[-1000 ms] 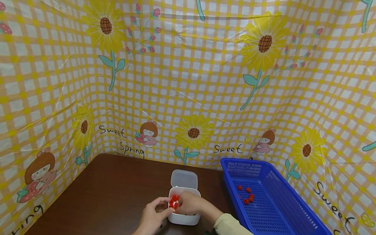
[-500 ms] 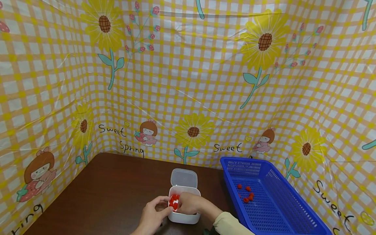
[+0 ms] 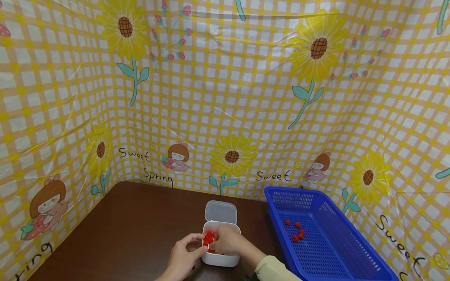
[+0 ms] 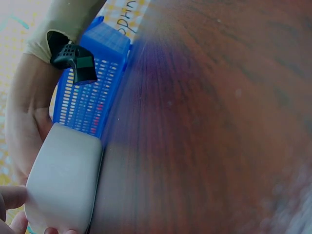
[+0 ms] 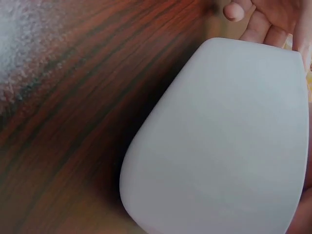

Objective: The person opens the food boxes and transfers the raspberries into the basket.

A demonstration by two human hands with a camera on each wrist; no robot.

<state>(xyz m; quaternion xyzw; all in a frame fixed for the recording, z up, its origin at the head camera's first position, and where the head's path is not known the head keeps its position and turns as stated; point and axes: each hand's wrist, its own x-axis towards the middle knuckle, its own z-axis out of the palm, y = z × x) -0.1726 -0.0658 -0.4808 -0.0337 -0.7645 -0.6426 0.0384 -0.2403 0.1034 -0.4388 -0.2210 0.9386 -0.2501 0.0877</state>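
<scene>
A white lidded box (image 3: 219, 260) stands on the table, its translucent lid (image 3: 220, 212) flipped back. My left hand (image 3: 184, 253) holds the box's left side, with the thumb at the near left corner and the fingers along the wall. The left wrist view shows its fingertips against the box wall (image 4: 66, 170). Red raspberries (image 3: 209, 236) lie inside at the left. My right hand (image 3: 228, 240) reaches down into the box beside them; its fingertips are mostly hidden, so whether they pinch a raspberry is unclear. The box wall also blocks them in the right wrist view.
To the right is a blue perforated basket (image 3: 337, 253) with several raspberries (image 3: 297, 225) near its left side. Brown wooden table (image 3: 140, 222) surrounds the box. A checked sunflower cloth (image 3: 225, 97) hangs behind and at both sides.
My right hand has shifted slightly within the box, and more red shows beside and below its fingers. My left hand stays at the box's left side.
</scene>
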